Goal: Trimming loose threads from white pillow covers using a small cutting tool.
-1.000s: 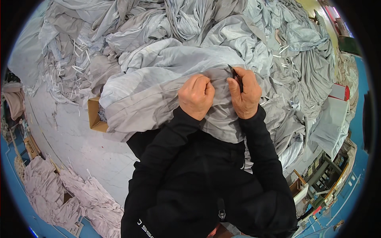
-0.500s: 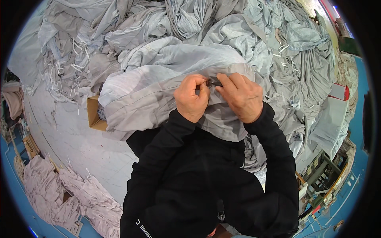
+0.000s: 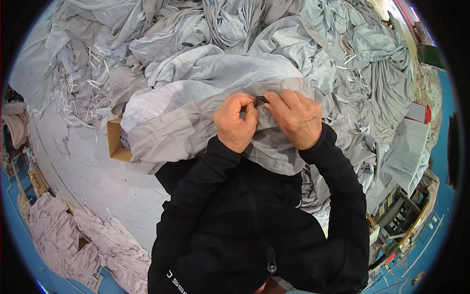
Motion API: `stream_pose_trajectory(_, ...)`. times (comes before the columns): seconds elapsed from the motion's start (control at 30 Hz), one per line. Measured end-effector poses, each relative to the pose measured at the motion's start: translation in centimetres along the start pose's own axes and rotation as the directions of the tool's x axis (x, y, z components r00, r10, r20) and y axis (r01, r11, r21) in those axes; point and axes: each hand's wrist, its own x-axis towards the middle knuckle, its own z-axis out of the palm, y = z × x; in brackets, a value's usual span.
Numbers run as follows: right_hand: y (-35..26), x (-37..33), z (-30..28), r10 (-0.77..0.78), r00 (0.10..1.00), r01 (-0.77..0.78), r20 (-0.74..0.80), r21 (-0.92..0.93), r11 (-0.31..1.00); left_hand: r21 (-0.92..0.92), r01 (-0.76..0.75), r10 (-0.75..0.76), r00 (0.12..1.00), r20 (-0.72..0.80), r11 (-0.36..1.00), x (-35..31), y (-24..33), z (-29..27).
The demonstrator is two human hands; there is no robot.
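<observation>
A grey cloth (image 3: pixel 183 128) with a pale blue-white side (image 3: pixel 225 69) lies bunched in front of me, its near part draped over my lap. My left hand (image 3: pixel 236 123) pinches a bit of this cloth, thumb and forefinger pressed together in a ring. Close on its right, my right hand (image 3: pixel 296 120) grips a small dark pointed tool (image 3: pixel 262 99). The tool's tip meets the cloth by my left fingertips. Most of the tool is hidden under my right fingers, so its exact kind does not show.
Heaped grey and pale blue cloths (image 3: pixel 235 24) with white ties cover the far side of the pale marbled table (image 3: pixel 88 161). A small open cardboard box (image 3: pixel 116 142) holding scraps stands left of the cloth. Pinkish cloths (image 3: pixel 63 225) lie lower left; a dark metal frame (image 3: pixel 401 215) stands lower right.
My right hand has shifted slightly left, and less of the dark tool shows. My left hand keeps its pinch almost in the same place.
</observation>
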Motion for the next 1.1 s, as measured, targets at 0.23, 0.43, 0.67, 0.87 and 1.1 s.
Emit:
stream_pose_trajectory(0.23,2.4,-3.3,-1.1,0.391,0.917,-0.334,-0.08,0.381,0.862,0.035,0.099,-0.087,0.964,-0.25,0.994,0.2,0.7,-11.1)
stream_pose_trajectory(0.43,4.6,-7.4,0.8,0.635,0.756,-0.402,-0.156,0.655,0.639,0.941,0.211,-0.1,0.977,-0.191,0.263,-0.8,-1.7,-30.5)
stream_pose_trajectory(0.67,3.4,-7.0,1.9,0.715,0.699,-0.382,-0.03,0.829,0.408,0.42,-0.105,0.07,0.993,0.097,0.901,2.6,4.4,-12.4)
stream_pose_trajectory(0.87,1.9,-4.1,1.1,0.685,0.724,-0.425,0.075,0.831,0.359,0.193,-0.229,0.148,0.92,0.364,0.954,3.4,5.0,1.5)
stream_pose_trajectory(1.1,2.3,-3.5,1.2,0.496,0.839,-0.313,-0.224,0.547,0.776,0.241,-0.182,0.1,0.943,0.318,0.953,1.7,3.6,3.2)
